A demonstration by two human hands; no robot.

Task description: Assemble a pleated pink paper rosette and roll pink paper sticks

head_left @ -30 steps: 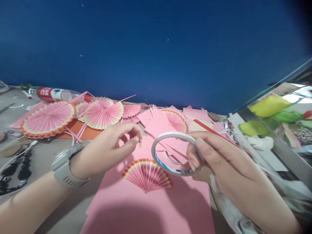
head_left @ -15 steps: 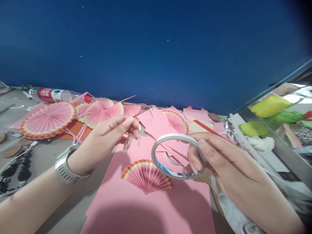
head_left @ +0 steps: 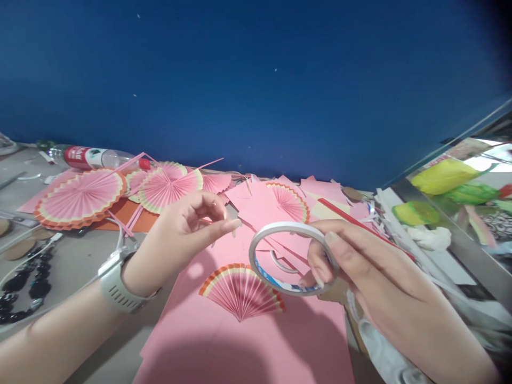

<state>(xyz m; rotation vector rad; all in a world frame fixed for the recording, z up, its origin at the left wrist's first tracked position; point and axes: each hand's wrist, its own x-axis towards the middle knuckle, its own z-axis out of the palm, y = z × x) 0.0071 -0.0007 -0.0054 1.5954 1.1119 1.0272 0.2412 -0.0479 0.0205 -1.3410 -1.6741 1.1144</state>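
Grip: the right hand (head_left: pixel 362 266) is clamping thumb and fingers on the right side of a narrow white-grey roll of tape with a blue-and-white printed core (head_left: pixel 294 229).
Left hand (head_left: pixel 192 224): is hanging left of the roll, thumb and forefinger curling close at the tips; whether they are meeting or pinching anything, I cannot tell.
Gap to the ring: the left thumb is pointing rightward at the roll's left rim and staying apart from it; the right hand is the nearer, touching it.
Ring's slant: the roll is facing the person obliquely, its widest spread running left to right.
Half-round pleated pink paper fan with an orange-and-cream edge (head_left: pixel 240 298): is lying between and below the hands, its point aiming at the person, its long side running crosswise; the roll's lower rim is overlapping its right end in view.
Large smooth pink paper sheets (head_left: pixel 312 352): are lying under the fan on the grey bench (head_left: pixel 110 349).
Farther left: two round pleated pink paper rosettes (head_left: pixel 82 197) (head_left: pixel 170 186) are resting beyond the left forearm.
Hidden: the roll is covering the fan's right edge; the right hand is masking part of the rim.
Hard to make out: shadow is dimming the near sheets, and the roll's height above the fan is staying unclear.
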